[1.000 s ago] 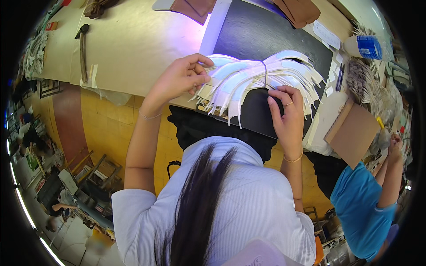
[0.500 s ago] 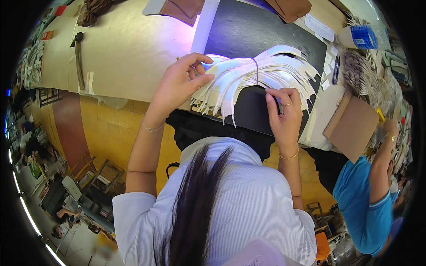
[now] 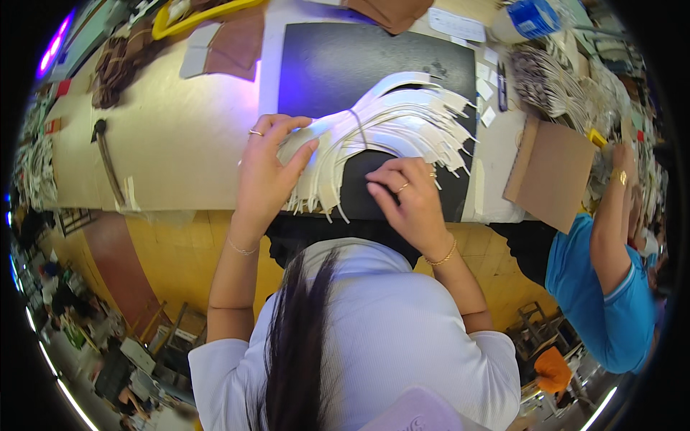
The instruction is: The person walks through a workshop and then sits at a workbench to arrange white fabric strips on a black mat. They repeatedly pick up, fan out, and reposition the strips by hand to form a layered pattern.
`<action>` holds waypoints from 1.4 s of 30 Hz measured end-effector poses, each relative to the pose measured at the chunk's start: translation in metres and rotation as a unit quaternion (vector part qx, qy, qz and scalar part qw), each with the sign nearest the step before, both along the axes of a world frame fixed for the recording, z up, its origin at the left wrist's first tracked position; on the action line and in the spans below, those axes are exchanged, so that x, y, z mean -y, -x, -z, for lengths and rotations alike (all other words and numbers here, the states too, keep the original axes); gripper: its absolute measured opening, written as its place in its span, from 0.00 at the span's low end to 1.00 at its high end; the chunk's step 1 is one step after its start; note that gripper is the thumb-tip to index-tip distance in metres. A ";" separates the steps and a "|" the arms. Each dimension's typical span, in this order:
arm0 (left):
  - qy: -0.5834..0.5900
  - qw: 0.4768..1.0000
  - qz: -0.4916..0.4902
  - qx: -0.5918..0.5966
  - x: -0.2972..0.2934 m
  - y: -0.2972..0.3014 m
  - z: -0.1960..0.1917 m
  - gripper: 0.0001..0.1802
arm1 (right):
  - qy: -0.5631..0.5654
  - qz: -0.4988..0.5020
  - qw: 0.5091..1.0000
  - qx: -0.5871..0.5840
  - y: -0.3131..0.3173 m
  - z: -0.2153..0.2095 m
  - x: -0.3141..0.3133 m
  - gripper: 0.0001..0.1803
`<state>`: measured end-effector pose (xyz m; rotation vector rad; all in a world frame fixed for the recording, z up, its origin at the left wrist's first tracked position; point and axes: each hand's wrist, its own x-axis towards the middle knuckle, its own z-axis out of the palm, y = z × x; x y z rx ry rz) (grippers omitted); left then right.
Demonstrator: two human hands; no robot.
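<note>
White strips (image 3: 388,118) lie tied on black board (image 3: 323,65). My left hand (image 3: 267,167) part-spread at their left end, right hand (image 3: 415,202) loosely curled nearer me; can't tell if either grips. Light touch should stop ends tangling.

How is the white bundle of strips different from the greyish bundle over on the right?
Colour: the white bundle is pale, while the greyish bundle is darker and brownish.
Place: the white bundle lies on the black mat; the greyish bundle lies off it, to the right.
Hands: the left hand is at the white bundle's left end; no hand is at the greyish bundle.
Both look like many thin strips gathered together.
</note>
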<state>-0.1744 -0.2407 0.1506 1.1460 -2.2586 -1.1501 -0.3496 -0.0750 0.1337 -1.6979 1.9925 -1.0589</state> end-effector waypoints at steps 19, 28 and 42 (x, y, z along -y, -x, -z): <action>-0.204 0.972 0.103 0.045 0.044 0.101 0.025 0.24 | -0.003 0.142 0.989 -0.029 0.061 0.007 -0.008 0.05; -0.293 0.946 0.116 0.082 0.056 0.115 0.020 0.23 | -0.013 0.204 0.978 -0.032 0.085 0.014 0.005 0.11; -0.335 0.922 0.161 0.112 0.062 0.126 0.013 0.19 | -0.089 0.197 0.976 -0.030 0.090 0.018 0.026 0.24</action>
